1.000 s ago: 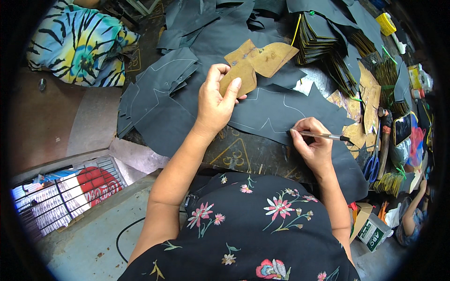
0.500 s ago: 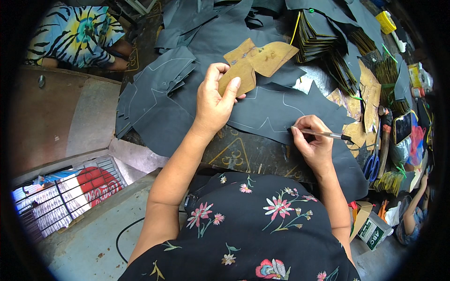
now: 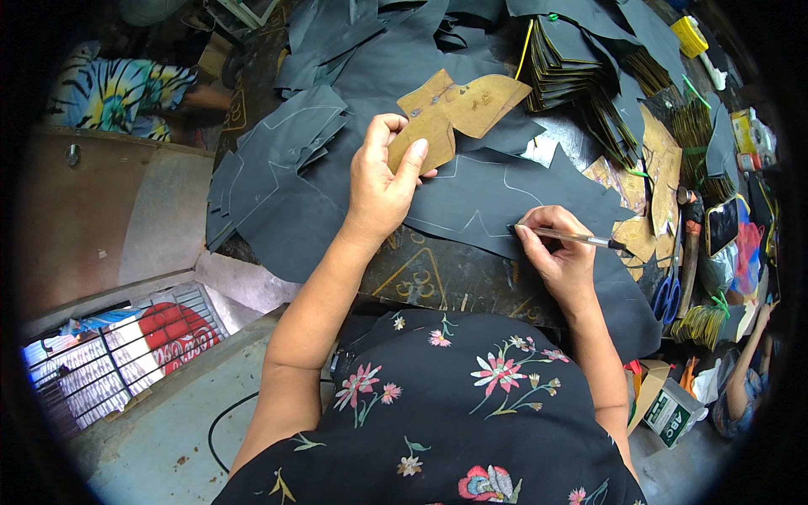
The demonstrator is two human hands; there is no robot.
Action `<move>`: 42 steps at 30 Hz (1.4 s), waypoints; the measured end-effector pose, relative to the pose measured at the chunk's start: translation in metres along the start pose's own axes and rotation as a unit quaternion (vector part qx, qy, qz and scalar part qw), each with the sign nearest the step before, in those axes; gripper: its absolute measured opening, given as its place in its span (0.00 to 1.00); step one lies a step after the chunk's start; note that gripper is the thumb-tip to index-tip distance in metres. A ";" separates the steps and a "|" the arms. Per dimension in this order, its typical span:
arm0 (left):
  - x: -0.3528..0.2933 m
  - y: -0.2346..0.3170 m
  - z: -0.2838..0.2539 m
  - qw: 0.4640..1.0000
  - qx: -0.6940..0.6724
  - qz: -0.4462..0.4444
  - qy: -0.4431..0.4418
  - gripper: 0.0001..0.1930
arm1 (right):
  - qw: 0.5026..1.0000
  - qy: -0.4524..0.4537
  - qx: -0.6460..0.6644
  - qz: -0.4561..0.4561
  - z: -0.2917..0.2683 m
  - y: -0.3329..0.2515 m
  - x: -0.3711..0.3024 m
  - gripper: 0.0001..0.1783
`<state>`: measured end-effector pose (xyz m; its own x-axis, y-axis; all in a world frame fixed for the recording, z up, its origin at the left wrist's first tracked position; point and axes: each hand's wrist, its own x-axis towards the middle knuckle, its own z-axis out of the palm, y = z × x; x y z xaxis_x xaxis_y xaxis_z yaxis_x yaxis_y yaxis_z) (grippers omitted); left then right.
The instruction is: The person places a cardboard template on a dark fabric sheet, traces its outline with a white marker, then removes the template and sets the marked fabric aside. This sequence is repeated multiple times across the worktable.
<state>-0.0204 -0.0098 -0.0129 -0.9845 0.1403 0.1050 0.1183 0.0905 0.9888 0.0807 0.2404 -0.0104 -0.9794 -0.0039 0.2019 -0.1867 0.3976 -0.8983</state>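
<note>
My left hand (image 3: 385, 172) grips a brown cardboard pattern template (image 3: 481, 103) by its lower part, thumb on top, holding it above the dark sheets. In my right hand (image 3: 562, 252) is a pen (image 3: 585, 239) with a clear barrel and black end. Its tip meets, or nearly meets, a dark grey sheet (image 3: 446, 202) of leather-like material. Pale outlines with a zigzag notch are drawn on that sheet, left of the pen tip. To the left lies a stack of similar dark pieces (image 3: 286, 139), the top one also bearing pale outlines.
Bundles of dark cut pieces (image 3: 568, 71) tied with green and yellow strips stand at the back right. Blue-handled scissors (image 3: 667, 296), a hammer (image 3: 692, 227), a phone (image 3: 722, 225) and more brown templates (image 3: 662, 168) lie at the right. Another person in patterned clothing (image 3: 118, 97) is at far left.
The template and both hands keep nearly the same place, with the pen hand shifted very slightly left. At far left, the other person's patterned clothing has moved.
</note>
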 end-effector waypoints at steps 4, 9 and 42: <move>0.000 -0.003 0.001 0.999 -0.031 0.003 0.006 0.12 | 0.959 0.031 0.263 0.098 -0.011 0.002 0.002 0.04; -0.001 0.010 0.000 0.998 0.008 0.053 -0.028 0.11 | 0.971 0.058 0.233 0.005 -0.045 -0.018 0.008 0.14; 0.030 0.079 0.052 0.901 0.287 0.250 -0.206 0.09 | 0.963 0.046 -0.212 0.157 -0.192 -0.006 -0.095 0.34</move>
<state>-0.0334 0.0523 0.0628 -0.6723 0.6488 0.3564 0.6974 0.3939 0.5987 0.1892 0.4147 0.0513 -0.9680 0.2508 -0.0026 0.1846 0.7058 -0.6840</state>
